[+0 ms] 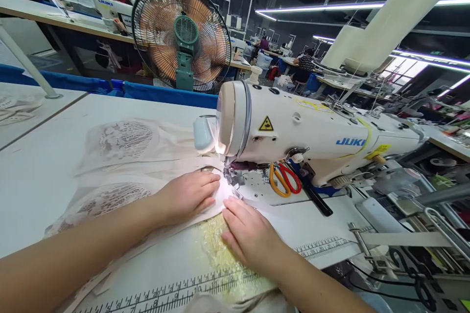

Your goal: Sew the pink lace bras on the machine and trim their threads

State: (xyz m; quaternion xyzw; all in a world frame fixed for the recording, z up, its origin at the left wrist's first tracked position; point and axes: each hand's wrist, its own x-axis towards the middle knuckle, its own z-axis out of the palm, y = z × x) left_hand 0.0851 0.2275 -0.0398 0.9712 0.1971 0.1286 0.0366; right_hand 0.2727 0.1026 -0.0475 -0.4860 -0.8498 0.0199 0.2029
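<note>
My left hand [189, 195] lies flat, fingers together, pressing pale cream fabric [147, 156] with lace-patterned patches against the table, fingertips just left of the presser foot [230, 176]. My right hand [249, 234] rests flat on the same fabric in front of the needle, fingers stretched toward the foot. A white JUKI sewing machine [312, 132] stands behind both hands, its lamp lighting the cloth. Neither hand grips anything.
Orange and red scissors [284, 179] lie on the machine bed. Printed rulers [183, 293] run along the white table's front edge. A large green fan [181, 34] stands behind. Thread cones [389, 24] tower at right. Other workstations and people sit far back.
</note>
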